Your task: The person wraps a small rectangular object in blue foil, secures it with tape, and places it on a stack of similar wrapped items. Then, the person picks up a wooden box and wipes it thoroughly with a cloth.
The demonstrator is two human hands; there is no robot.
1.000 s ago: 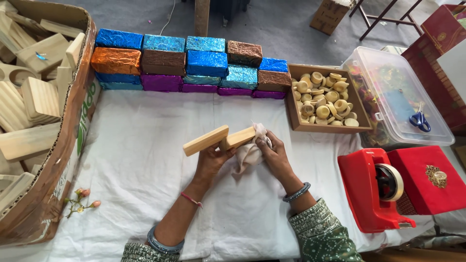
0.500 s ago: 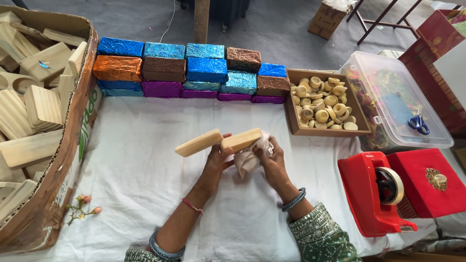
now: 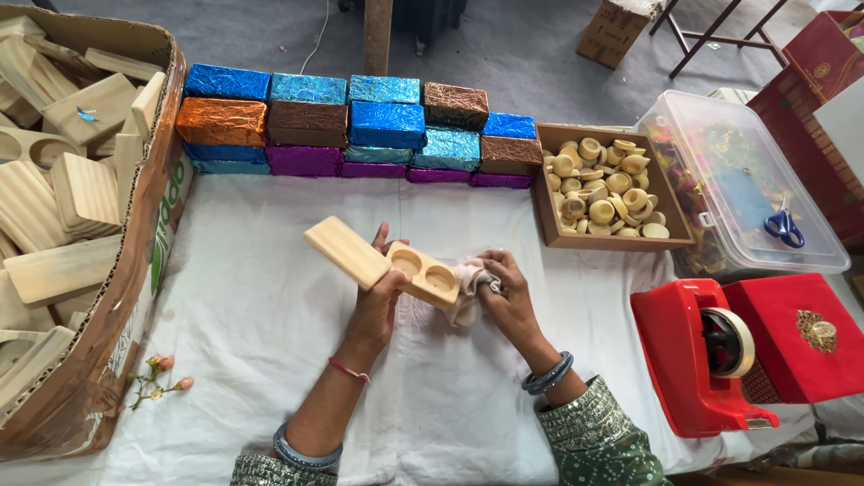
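Note:
My left hand (image 3: pixel 376 297) grips two pale wooden blocks above the white table cover. One is a plain block (image 3: pixel 345 250) pointing up and to the left. The other block (image 3: pixel 423 274) faces up and shows two round hollows. My right hand (image 3: pixel 506 292) holds a crumpled pale cloth (image 3: pixel 467 286) pressed against the right end of the hollowed block.
A big cardboard box (image 3: pixel 135 297) of wooden blocks stands at the left. Foil-wrapped bricks (image 3: pixel 346 126) are stacked along the back. A brown tray (image 3: pixel 545 220) holds several round wooden cups. A clear lidded bin (image 3: pixel 747 189) with blue scissors (image 3: pixel 781 227), a red tape dispenser (image 3: pixel 693 355) and a red box (image 3: pixel 801 333) sit at the right.
My left hand has turned the two blocks over, so the hollowed face now shows. The cloth in my right hand has shifted to that block's right end.

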